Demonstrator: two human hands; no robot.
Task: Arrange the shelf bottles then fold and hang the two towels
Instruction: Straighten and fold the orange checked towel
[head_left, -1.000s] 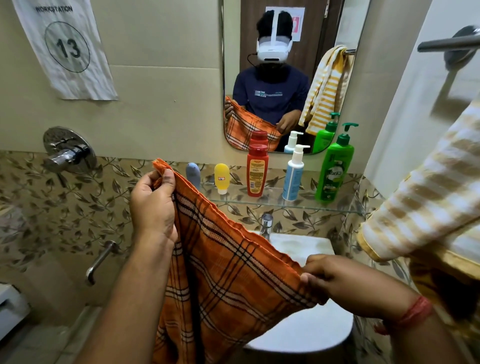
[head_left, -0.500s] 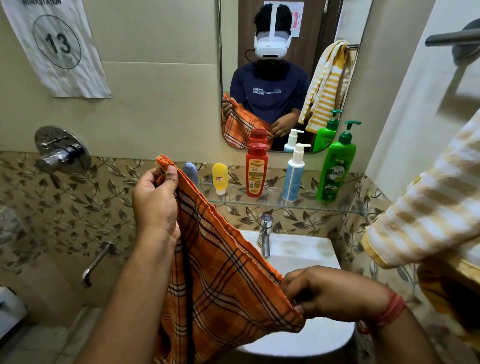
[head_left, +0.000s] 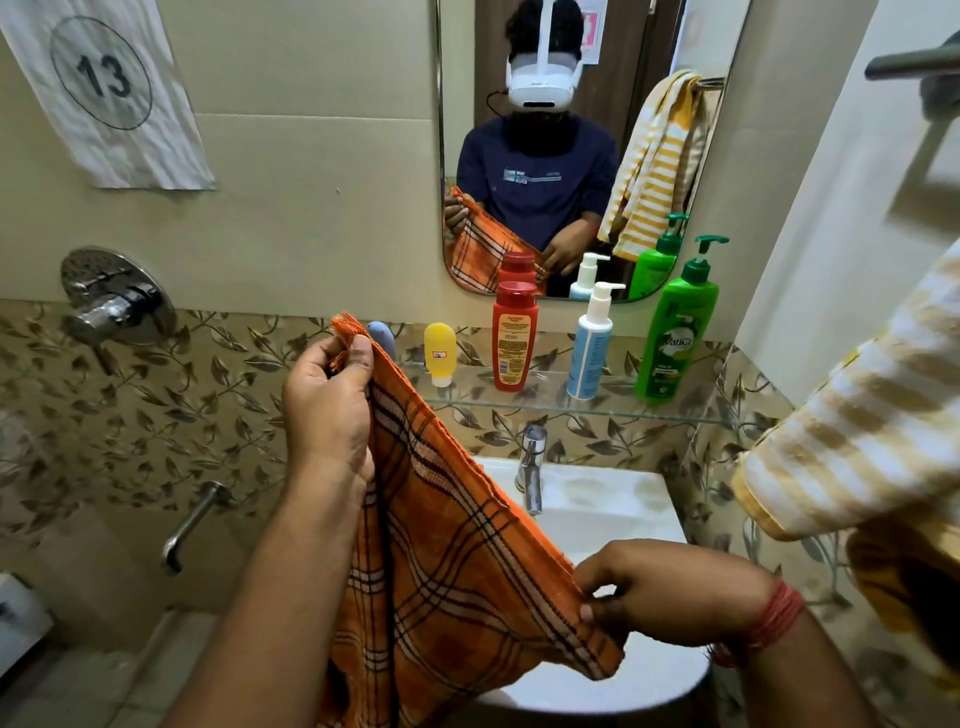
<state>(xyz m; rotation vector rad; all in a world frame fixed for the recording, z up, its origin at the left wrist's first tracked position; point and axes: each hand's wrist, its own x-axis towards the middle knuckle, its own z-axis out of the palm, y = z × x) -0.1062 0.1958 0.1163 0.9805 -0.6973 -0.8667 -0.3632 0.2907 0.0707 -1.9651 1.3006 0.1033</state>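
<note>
Orange towel (head_left: 457, 561) — woven plaid, fringed

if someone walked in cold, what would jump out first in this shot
The orange checked towel dominates the middle, stretched over the white sink between the left hand, which pinches its upper corner, and the right hand, which pinches its lower edge. Behind it, bright bottles line the glass shelf, the green pump bottle tallest, at the right. A yellow striped towel hangs at the right edge.
</note>
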